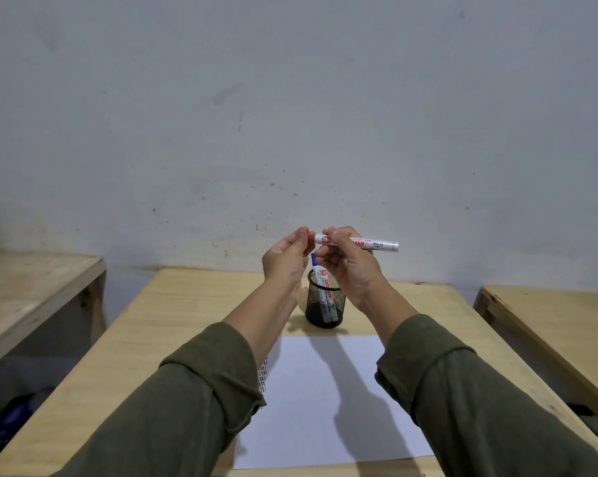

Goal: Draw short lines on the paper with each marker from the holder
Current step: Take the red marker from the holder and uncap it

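Right hand [351, 266] fingers pinch the white red-printed plastic marker [358, 242] mid-barrel, horizontal above the black mesh metal holder [325, 306]; left hand [287, 258] fingertips close at its cap end, cap itself hidden. Marker probably light, rigid, slick: grip barrel, pull cap. White paper sheet [325, 401] on pale wooden table [187, 304]; scuffed grey wall [290, 115].

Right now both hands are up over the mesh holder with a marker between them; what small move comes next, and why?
Probably pull the cap off. The right hand grips the red-labelled marker level above the mesh holder, and the left hand pinches at its cap end. The paper shows short lines only near its left edge, so uncapping likely precedes drawing.
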Available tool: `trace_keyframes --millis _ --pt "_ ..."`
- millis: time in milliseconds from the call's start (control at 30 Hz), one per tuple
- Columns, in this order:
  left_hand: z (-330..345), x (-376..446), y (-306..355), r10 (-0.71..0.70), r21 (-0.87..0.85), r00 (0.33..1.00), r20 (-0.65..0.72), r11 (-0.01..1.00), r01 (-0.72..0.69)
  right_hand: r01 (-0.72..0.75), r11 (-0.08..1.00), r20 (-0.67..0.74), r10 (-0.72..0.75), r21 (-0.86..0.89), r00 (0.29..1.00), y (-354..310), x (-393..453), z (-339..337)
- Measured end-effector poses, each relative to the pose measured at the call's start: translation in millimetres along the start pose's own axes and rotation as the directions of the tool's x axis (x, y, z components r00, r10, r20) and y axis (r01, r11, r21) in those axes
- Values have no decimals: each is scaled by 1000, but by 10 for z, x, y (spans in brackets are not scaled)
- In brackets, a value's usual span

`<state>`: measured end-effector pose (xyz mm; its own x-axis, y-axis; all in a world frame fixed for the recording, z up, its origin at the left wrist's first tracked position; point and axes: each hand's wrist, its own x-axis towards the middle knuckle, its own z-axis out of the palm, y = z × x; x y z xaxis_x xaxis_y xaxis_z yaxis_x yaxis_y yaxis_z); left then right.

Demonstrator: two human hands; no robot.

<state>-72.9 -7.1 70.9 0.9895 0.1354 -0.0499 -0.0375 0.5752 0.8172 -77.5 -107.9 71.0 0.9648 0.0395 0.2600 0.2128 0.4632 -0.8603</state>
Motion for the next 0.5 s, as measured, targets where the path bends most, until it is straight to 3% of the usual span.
trace_keyframes --millis 400,500 --pt "-54 22 -12 -102 104 976 -191 987 123 29 978 121 -4 -208 993 -7 -54 -31" --pt "-48 2 19 -115 78 987 -112 989 124 18 983 114 3 -182 993 0 -55 -25"
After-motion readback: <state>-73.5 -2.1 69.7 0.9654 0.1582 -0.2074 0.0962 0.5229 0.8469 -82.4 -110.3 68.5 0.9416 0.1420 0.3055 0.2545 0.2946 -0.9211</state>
